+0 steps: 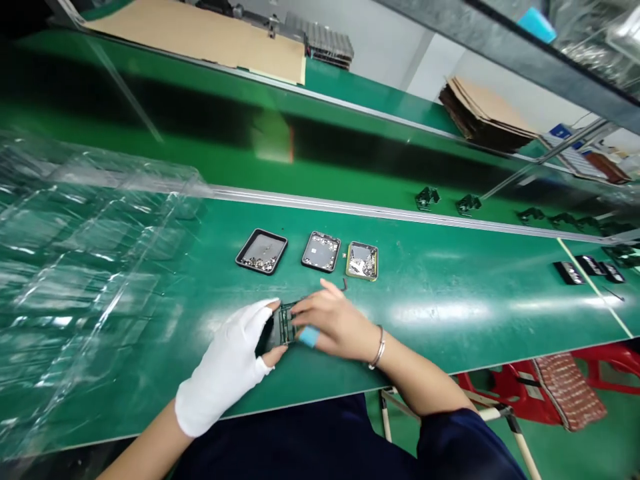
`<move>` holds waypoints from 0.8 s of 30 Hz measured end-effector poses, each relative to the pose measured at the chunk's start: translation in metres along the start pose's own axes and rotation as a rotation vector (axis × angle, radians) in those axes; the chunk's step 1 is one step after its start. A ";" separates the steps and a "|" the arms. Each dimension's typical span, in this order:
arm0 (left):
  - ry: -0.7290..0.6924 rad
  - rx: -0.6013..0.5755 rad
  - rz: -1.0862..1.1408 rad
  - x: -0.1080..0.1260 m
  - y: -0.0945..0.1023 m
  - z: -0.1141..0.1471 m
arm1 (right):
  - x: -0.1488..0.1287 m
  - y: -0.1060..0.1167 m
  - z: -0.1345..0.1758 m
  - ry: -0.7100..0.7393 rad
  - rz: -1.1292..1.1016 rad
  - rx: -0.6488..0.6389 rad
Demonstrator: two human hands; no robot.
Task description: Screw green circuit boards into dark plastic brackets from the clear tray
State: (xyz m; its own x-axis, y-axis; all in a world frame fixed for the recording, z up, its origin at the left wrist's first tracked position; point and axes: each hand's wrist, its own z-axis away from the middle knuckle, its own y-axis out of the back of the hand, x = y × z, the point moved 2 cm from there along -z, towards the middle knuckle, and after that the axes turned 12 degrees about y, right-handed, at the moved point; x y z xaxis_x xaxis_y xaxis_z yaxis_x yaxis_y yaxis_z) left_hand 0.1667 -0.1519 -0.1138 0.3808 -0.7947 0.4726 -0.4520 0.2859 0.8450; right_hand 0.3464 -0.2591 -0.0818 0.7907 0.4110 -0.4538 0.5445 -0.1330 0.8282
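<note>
Near the front of the green table, a dark boxy part [284, 325] with a ribbed or slotted side is held up between both hands. My left hand [227, 360], in a white glove with bare fingertips, is closed around its left side, thumb below and fingers above. My right hand [335, 323] has blue tape on one finger and grips the part's right end; its fingertips are slightly blurred. Beyond the hands lie three shallow trays of small metal pieces: a left tray [263, 250], a middle tray [321, 251] and a yellow-edged right tray [363, 260].
Clear plastic blister trays [100, 280] cover the table's left side. A small dark bent piece [345, 284] lies beyond my right hand. Several dark parts [427, 198] line the back ledge, and black blocks [569, 273] sit at far right. A red chair [530, 393] stands below.
</note>
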 end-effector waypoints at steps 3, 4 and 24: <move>-0.005 -0.022 0.002 0.003 -0.003 0.000 | 0.049 0.034 0.010 -0.411 0.183 0.001; -0.008 -0.024 -0.001 0.004 -0.003 0.000 | 0.066 0.044 0.014 -0.568 0.269 -0.038; 0.034 0.072 0.103 0.025 0.020 -0.034 | 0.053 0.049 0.017 -0.500 0.206 0.199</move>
State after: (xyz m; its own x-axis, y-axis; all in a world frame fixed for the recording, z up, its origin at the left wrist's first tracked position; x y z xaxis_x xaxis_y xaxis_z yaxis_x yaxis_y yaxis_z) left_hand 0.1939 -0.1476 -0.0765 0.3564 -0.7442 0.5649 -0.5466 0.3243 0.7721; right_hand 0.4201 -0.2590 -0.0706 0.8958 -0.1108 -0.4304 0.3696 -0.3519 0.8600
